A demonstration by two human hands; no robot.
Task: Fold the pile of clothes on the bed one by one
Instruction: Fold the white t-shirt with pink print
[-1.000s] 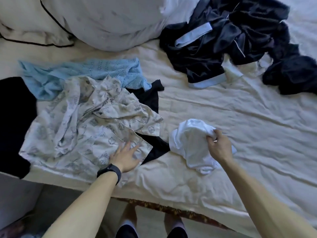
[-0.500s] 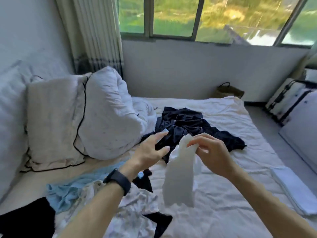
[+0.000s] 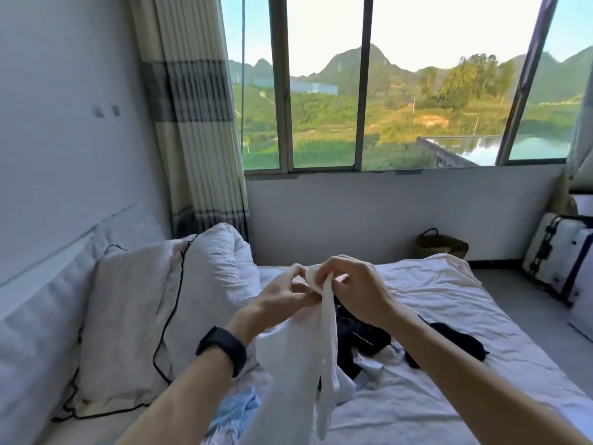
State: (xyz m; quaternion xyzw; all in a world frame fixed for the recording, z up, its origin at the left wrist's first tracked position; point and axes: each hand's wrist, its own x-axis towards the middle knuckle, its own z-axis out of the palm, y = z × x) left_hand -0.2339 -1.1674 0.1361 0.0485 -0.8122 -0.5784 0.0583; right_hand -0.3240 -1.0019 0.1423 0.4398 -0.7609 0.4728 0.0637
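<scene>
Holding the white garment [image 3: 288, 364] up above the bed [image 3: 455, 316], I pinched its top edge with my left hand [image 3: 282, 300] and right hand [image 3: 356, 287], both curled on it; dark clothes [image 3: 362, 340] lay on the bed.

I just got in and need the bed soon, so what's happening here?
A person is sorting laundry. The left hand and right hand pinch the top of a white garment, which hangs down above the bed, not yet folded. Dark clothes lie on the bed behind it, and a light blue garment lies below the left forearm.
</scene>
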